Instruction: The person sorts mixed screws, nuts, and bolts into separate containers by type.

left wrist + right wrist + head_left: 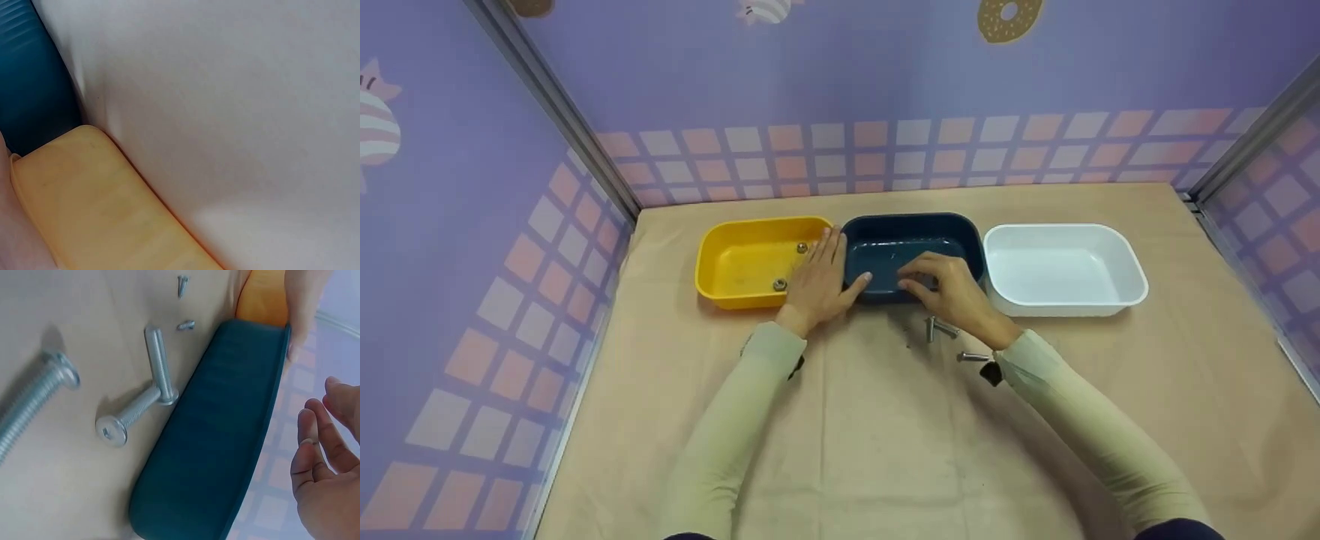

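Note:
My left hand (819, 285) lies with straight fingers across the right end of the yellow tray (705, 274), its thumb reaching to the dark blue tray (911, 220). Two metal nuts sit in the yellow tray: one nut (802, 247) near the back, another nut (779, 285) near the front. Over the blue tray's front is my right hand (952, 289), fingers loosely bent and thumb apart from them; I see nothing between them. In front of that tray, two large bolts (159, 365) touch each other on the cloth. A third bolt (973, 357) lies nearer the right wrist.
To the right stands a white tray (1065, 307), close against the blue one. Two small screws, one screw (183, 287) and another screw (186, 325), lie on the beige cloth (885, 450). Patterned panels (885, 75) rise behind and at the sides.

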`<state>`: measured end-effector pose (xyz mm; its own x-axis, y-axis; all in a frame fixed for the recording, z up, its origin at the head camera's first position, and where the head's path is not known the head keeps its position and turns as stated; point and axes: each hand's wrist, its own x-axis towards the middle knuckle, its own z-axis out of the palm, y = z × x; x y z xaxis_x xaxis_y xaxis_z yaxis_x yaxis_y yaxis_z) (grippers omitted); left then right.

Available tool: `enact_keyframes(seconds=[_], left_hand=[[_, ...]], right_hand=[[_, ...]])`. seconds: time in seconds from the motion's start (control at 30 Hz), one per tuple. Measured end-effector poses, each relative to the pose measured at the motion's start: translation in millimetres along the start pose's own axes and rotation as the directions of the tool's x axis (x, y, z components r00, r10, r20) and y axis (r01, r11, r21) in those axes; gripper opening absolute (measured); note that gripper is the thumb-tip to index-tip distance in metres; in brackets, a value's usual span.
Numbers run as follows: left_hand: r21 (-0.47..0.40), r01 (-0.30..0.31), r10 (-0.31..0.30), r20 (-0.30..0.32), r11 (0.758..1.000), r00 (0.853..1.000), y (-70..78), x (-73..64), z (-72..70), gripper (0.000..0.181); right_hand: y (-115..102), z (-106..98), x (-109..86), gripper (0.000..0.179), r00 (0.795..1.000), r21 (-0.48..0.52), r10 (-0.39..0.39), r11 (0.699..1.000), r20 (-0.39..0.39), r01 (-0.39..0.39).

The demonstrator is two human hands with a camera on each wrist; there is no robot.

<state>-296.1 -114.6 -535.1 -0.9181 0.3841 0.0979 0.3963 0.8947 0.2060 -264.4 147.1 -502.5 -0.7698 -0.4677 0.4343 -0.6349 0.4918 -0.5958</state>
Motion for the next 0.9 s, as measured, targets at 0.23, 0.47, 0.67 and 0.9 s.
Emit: enact_keyframes(seconds=[0.23,0.47,0.67,0.9], left_hand=[[0.008,0.013,-0.013,0.040,1.000,0.999,-0.1,0.3,1.9,0.093],[-0.013,0.008,-0.008,0.017,1.000,1.000,0.0,0.7,0.4,0.093],[-0.002,0.009,-0.009,0.013,1.000,1.000,0.7,0.8,0.5,0.093],[-0.003,0.010,-0.010,0.024,1.000,1.000,-0.9,1.0,1.3,0.093]], right_hand=[[-10.2,-0.4,-12.7,0.018,1.000,0.020,0.005,1.000,0.028,-0.006],[-12.4,3.3,-25.4,0.017,0.999,0.007,0.002,1.000,0.044,-0.002],[-6.6,9.1,-40.6,0.017,0.997,-0.020,0.034,0.999,0.072,-0.032],[1.3,22.1,-51.6,0.013,0.985,-0.021,0.035,0.999,0.167,-0.032]])
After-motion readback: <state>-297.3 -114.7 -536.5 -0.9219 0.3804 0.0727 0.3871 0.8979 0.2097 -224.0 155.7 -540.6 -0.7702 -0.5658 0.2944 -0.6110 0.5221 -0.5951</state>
